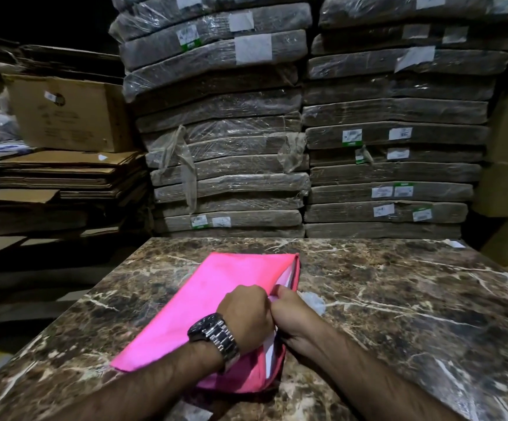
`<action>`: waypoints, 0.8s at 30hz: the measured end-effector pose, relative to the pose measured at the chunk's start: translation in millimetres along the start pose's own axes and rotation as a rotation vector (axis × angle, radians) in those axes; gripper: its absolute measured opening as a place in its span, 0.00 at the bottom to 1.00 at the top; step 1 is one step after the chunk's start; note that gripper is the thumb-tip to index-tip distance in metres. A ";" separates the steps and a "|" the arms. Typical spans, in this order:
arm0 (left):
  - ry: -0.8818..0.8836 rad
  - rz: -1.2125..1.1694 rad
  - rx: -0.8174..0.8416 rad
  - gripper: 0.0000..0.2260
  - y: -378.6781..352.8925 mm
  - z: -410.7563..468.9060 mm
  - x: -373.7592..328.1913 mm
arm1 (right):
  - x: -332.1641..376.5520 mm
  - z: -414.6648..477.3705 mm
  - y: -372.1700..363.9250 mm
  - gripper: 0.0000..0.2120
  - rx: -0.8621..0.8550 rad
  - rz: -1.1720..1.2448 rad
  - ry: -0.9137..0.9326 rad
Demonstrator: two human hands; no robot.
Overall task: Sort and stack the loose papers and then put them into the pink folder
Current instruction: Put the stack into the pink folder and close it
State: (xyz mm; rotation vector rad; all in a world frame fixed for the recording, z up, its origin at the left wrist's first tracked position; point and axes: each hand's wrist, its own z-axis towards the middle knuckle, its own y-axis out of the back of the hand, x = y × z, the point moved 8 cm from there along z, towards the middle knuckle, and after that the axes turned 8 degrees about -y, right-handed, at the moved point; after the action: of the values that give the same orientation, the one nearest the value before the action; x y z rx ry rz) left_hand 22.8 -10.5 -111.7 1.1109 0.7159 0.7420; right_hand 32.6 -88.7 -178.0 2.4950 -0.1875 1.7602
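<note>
The pink folder (204,302) lies slanted on the brown marble table (398,305). White papers (286,279) sit inside it, and their edges show along its open right side. My left hand (245,314), with a metal watch on the wrist, rests on the folder's cover with its fingers curled at the open edge. My right hand (290,312) sits right beside it and pinches the same edge, fingers curled. The two hands touch each other.
A crumpled piece of clear plastic (313,302) lies on the table just right of my hands. Tall stacks of plastic-wrapped flat bundles (231,147) rise behind the table. Flattened cardboard and a box (67,113) are piled at the left.
</note>
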 end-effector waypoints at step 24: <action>-0.098 -0.152 0.085 0.13 -14.9 9.2 -37.8 | -11.4 -2.7 63.8 0.17 -0.194 -0.124 -0.020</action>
State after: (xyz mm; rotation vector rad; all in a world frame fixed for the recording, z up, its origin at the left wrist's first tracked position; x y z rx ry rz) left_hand 11.4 -50.0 -118.3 1.1482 0.7456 0.5284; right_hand 16.9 -150.8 -188.0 2.3356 -0.1898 1.5887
